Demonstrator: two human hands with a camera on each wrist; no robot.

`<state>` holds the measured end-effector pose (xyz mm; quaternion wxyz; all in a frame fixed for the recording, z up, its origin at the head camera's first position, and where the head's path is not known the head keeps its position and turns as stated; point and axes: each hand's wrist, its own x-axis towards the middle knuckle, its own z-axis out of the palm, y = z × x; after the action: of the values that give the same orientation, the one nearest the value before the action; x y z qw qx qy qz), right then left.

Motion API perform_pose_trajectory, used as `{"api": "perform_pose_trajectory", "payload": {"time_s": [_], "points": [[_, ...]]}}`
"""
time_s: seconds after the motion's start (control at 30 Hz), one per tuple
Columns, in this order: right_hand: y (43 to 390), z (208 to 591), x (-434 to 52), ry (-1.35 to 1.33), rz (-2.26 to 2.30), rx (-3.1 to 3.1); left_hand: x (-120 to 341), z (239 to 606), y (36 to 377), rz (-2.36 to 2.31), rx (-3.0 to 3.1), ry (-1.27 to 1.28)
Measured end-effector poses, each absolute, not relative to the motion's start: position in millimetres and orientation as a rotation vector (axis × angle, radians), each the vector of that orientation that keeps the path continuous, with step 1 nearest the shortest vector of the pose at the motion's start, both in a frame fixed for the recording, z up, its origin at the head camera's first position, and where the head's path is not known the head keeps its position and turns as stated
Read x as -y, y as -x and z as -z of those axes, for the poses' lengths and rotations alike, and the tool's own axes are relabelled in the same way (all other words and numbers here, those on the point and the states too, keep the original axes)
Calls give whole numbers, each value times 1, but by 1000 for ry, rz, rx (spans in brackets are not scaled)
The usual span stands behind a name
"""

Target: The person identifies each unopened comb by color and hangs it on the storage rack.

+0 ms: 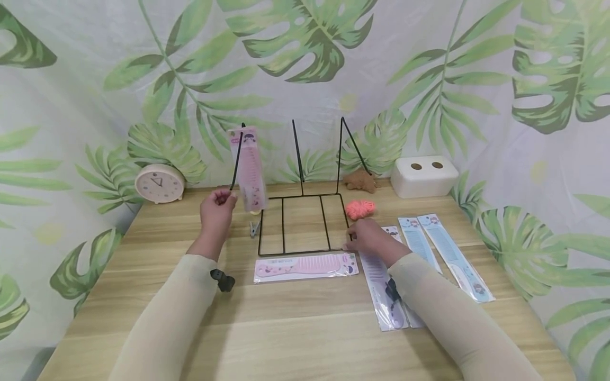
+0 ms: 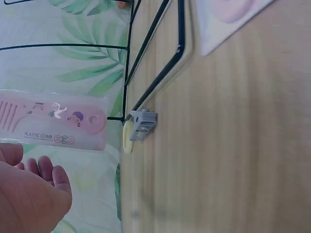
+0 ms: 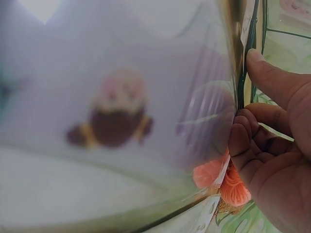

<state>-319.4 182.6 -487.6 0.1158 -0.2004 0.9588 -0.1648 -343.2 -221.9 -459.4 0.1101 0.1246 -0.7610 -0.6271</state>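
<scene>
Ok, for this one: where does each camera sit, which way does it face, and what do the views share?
Head: above the table, facing forward and down; both sleeved arms, left hand by the hanging pink comb, right hand at the wire rack.
Left wrist: low, along the tabletop; fingers below the comb.
Right wrist: close on thumb against rack wire.
Shared: rack, orange yarn.

Soft, even light is filling the head view, and the arms are casting only faint shadows on the table [image 1: 305,328]. The edges are bending a little, like a wide lens. In the left wrist view the wood is looking smeared by blur. In the right wrist view a purple comb packet [image 3: 112,111] is sitting too close, looking fuzzy and shining with pale glare.
</scene>
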Motion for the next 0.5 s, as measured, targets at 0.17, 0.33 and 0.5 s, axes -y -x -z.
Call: {"api": "perform_pose_trajectory", "payload": {"time_s": [0.17, 0.33, 0.5], "points": [[318, 487, -180, 568, 491, -2793, 219, 462, 319, 1687, 2555, -96], [317, 487, -180, 584, 499, -2790, 196, 462, 285, 1287, 2970, 485], [317, 487, -181, 564, 501, -2792, 168, 466, 259, 941, 3156, 793]]}}
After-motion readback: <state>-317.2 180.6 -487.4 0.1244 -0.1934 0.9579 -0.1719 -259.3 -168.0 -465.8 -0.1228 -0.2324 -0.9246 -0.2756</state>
